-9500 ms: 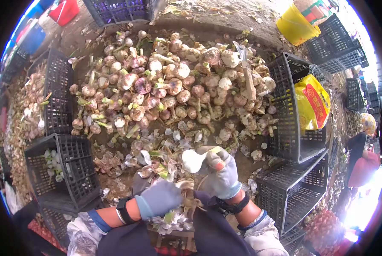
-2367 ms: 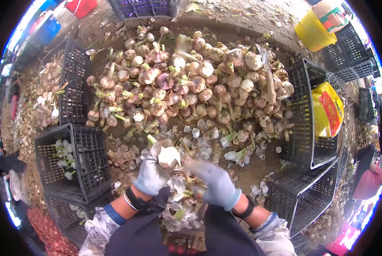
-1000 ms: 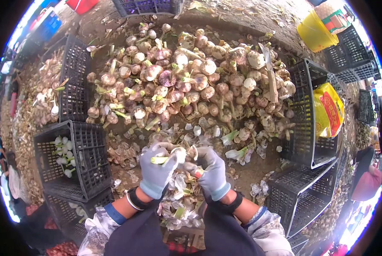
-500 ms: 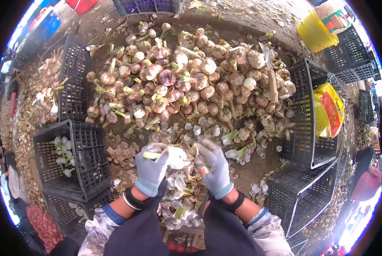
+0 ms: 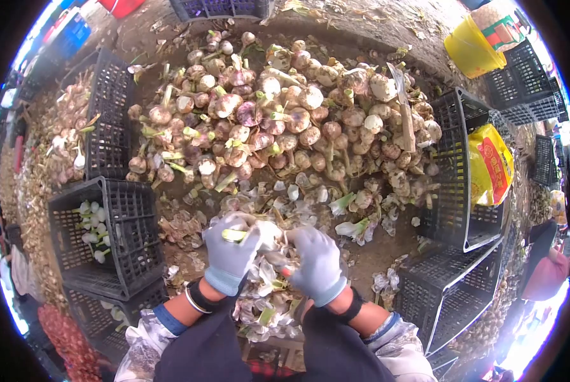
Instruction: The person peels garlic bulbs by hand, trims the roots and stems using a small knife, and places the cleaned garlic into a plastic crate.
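While the gloved left hand (image 5: 229, 253) grips a pale garlic bulb (image 5: 267, 232) above the loose skins (image 5: 264, 313), the right hand (image 5: 317, 264), fingers curled closed, touches the bulb's side.

I make out one garlic bulb (image 5: 267, 233), white, partly peeled, lying sideways in the left hand (image 5: 231, 251), green stem stub toward nine o'clock.

Matt knit cloth gloves (image 5: 231, 254); papery, dry garlic (image 5: 266, 233) skins; black latticed plastic crates (image 5: 104, 235); glossy yellow plastic bag (image 5: 488, 162).
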Action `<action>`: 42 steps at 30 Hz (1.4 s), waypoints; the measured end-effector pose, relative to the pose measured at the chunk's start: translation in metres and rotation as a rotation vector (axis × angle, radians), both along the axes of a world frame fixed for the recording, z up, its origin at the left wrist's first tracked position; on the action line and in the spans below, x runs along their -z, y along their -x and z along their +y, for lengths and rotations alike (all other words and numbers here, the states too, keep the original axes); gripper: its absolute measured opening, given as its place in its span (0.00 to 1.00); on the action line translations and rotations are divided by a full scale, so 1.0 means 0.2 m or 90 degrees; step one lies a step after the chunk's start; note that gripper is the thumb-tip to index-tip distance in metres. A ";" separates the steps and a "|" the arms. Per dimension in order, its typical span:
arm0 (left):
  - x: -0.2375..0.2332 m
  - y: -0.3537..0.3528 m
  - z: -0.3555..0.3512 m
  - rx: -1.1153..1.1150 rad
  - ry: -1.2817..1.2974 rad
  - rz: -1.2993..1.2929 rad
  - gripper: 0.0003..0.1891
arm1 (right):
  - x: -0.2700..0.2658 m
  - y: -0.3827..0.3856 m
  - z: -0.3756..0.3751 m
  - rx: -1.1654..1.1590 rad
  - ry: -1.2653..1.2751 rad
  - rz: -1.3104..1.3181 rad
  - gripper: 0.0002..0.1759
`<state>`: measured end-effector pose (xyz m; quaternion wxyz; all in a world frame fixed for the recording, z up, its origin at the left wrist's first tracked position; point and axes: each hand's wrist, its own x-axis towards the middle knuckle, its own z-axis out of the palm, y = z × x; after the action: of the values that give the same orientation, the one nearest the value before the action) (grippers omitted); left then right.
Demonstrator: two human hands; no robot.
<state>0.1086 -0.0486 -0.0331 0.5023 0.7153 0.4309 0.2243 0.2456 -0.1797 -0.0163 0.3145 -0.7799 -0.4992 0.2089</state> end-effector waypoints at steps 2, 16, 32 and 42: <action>-0.04 0.00 0.00 0.031 -0.051 0.022 0.02 | -0.03 -0.01 0.03 -0.077 -0.004 -0.047 0.19; -0.20 0.11 0.11 -0.030 0.139 -0.094 0.14 | 0.21 -0.21 -0.13 -0.158 0.360 -0.108 0.08; -0.24 0.29 0.29 0.063 -0.189 -0.041 0.28 | 0.73 -0.73 -0.34 0.176 0.247 -0.176 0.33; 0.05 -0.08 -0.03 0.444 0.259 -0.200 0.41 | 0.13 -0.09 -0.13 0.116 -0.051 0.919 0.37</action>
<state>0.1250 -0.0551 -0.0431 0.7382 0.6618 0.1168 0.0578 0.2645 -0.2057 -0.0414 0.6099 -0.4741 -0.1081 0.6258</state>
